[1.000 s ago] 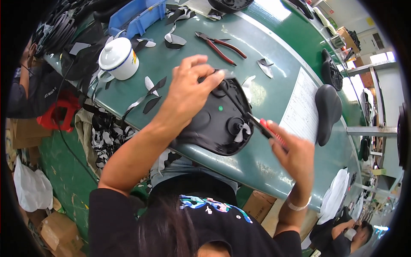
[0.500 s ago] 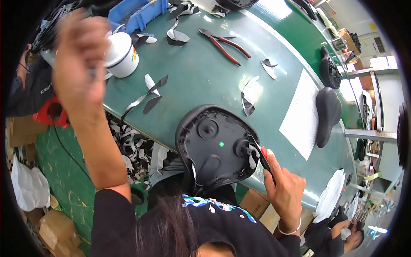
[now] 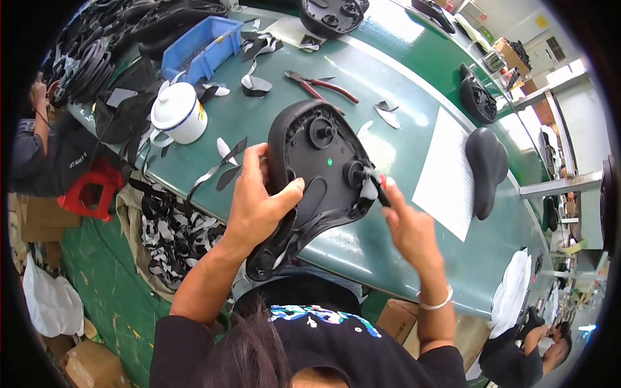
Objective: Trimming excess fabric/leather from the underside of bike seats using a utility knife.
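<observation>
A black bicycle saddle (image 3: 317, 161) is held up with its underside showing, round bosses and a small green dot on it. My left hand (image 3: 259, 204) is wrapped around its left edge, thumb on the underside. My right hand (image 3: 411, 229), blurred by motion, is closed on a knife (image 3: 383, 186) with a black-and-red handle, at the saddle's right edge. The blade does not show clearly. A loose grey-white scrap (image 3: 369, 189) hangs beside the boss there.
On the green table (image 3: 259, 119) are red-handled cutting pliers (image 3: 326, 87), a lidded white mug (image 3: 178, 115), a blue bin (image 3: 204, 52), fabric scraps (image 3: 226, 158), a paper sheet (image 3: 443, 174) and another saddle (image 3: 486, 171). Co-workers sit at far left and lower right.
My left hand has come down from the upper left and taken hold of the saddle. The saddle has moved up and tilted. The right hand stays at its right edge with the knife.
</observation>
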Demonstrator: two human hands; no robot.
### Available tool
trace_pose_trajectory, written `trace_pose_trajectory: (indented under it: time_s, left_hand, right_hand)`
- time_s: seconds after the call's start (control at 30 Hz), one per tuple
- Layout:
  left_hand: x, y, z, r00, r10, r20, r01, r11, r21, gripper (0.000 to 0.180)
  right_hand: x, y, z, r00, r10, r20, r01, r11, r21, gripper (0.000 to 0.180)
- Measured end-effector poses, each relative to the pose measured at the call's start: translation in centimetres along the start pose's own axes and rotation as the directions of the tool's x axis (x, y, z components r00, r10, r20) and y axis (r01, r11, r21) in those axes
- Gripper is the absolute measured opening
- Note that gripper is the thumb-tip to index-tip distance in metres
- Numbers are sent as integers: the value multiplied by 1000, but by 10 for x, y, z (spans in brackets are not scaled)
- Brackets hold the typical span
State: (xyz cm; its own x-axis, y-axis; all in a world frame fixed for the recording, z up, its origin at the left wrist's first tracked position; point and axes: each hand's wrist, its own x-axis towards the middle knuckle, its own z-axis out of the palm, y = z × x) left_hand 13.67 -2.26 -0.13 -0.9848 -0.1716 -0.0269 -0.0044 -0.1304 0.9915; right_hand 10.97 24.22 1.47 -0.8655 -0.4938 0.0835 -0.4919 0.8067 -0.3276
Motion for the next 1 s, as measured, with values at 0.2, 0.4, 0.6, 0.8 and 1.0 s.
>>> trace_pose_trajectory:
  time_s: [0.2, 0.4, 0.6, 0.8, 1.0]
  left_hand:
    - [-31, -4, 22, 989, 95, -115, -81, 989, 122, 66]
    - [-74, -26, 64, 981, 165, -103, -133, 955, 264, 85]
    - [-85, -29, 55, 963, 257, -79, -196, 872, 448, 87]
    - [-67, -14, 38, 991, 67, -115, -59, 996, 69, 68]
    - [-42, -24, 34, 966, 17, -257, -50, 992, -120, 57]
  right_hand:
    - [-58, -37, 41, 963, 266, -49, -253, 951, 179, 58]
    - [-81, -62, 30, 873, 467, 143, -472, 731, 493, 47]
    - [-99, -65, 8, 777, 485, 401, -622, 496, 606, 42]
    - [-16, -13, 16, 895, 445, 17, -301, 576, 760, 66]
    - [-2, -58, 19, 872, 400, 281, -454, 448, 770, 39]
